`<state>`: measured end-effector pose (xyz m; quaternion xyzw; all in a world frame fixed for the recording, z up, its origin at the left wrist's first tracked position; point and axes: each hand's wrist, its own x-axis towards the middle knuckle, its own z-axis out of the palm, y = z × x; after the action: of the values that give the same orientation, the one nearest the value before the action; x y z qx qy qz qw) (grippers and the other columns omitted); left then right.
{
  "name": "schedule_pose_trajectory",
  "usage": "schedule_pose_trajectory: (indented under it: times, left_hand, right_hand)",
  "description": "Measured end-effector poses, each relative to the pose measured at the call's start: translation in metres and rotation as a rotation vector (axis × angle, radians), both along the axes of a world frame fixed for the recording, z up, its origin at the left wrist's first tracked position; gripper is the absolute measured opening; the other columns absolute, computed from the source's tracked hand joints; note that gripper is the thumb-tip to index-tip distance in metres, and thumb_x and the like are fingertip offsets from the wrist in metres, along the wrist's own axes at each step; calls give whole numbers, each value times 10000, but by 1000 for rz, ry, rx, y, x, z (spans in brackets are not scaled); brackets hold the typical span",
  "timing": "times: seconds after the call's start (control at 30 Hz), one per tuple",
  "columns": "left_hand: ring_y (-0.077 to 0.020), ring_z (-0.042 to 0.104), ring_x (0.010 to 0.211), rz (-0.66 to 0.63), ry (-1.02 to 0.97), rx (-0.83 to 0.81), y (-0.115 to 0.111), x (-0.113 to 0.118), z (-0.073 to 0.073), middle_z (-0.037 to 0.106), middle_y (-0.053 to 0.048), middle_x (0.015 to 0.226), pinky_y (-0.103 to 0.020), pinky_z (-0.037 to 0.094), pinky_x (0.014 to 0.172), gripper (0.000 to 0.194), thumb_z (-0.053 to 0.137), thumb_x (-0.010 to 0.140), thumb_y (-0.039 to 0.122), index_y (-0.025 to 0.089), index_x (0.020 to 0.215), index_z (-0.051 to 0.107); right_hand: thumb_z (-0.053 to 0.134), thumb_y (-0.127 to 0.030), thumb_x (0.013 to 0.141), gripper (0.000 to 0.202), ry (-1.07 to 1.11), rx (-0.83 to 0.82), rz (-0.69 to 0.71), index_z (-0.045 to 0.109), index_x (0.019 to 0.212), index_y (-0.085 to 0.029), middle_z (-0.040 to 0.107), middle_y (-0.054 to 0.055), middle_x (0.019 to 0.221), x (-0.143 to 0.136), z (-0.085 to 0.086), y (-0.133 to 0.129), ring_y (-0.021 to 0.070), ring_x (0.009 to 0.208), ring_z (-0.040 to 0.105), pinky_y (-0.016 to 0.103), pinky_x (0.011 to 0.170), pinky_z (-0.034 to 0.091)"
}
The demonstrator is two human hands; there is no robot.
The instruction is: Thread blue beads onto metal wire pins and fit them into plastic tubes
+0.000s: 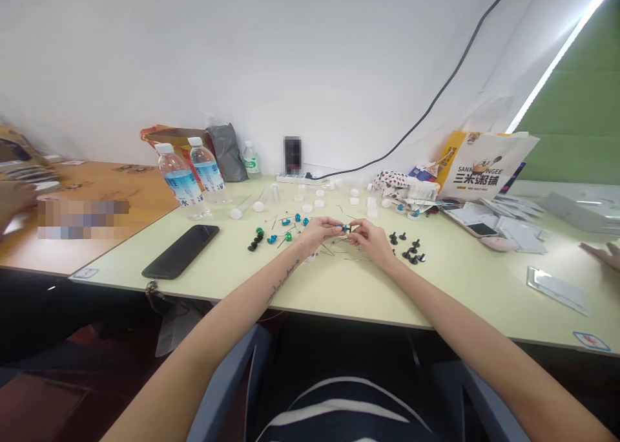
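Observation:
My left hand [317, 232] and my right hand [369, 240] meet over the middle of the table, fingertips almost touching. Pinched in the left fingers is a small shiny blue piece [344, 228]. The right fingers close on a small dark piece against it; its exact shape is mostly hidden. Left of my hands lie several blue pieces [272, 239], green pieces [289, 236] and black pieces [252, 246]. To the right stand several black flat-based pegs [407, 254]. Thin metal rods [327, 251] are scattered beneath my hands.
Clear tubes with white caps [236, 214] lie along the back. Two water bottles [181, 183] and a black phone [181, 252] are on the left. A paper bag [479, 167], papers and a clear case [557, 290] sit on the right. Other people's hands show at both sides.

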<state>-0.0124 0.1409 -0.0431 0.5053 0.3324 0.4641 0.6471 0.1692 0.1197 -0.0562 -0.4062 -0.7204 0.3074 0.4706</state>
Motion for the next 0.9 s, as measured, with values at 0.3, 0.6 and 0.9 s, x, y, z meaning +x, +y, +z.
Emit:
schedule_pose_trajectory:
  times: [0.3,0.6,0.9]
  left_hand:
    - [-155,654,755,-40,7,17,0,-1,-1,677,-73,736,-334,446,887,302,760,609,178,78,862,628]
    - [-159,647,778,-42,-5,5,-2,0,2,673,-80,786,-328,457,892,233,748,619,173,79,806,647]
    - [-156,649,776,-49,-6,20,-1,-2,-1,672,-75,778,-328,452,897,264,759,613,189,76,824,646]
  right_hand:
    - [548,-336,768,198,-7,-6,-11,548,910,-198,642,-1,673,0,-2,2,142,566,611,289,589,522]
    - [549,-361,771,199,-1,-1,-7,545,895,-204,648,6,685,0,0,1,144,574,614,296,594,528]
    - [550,-350,778,201,4,0,-7,550,905,-195,652,8,689,0,-2,2,139,569,615,285,590,525]
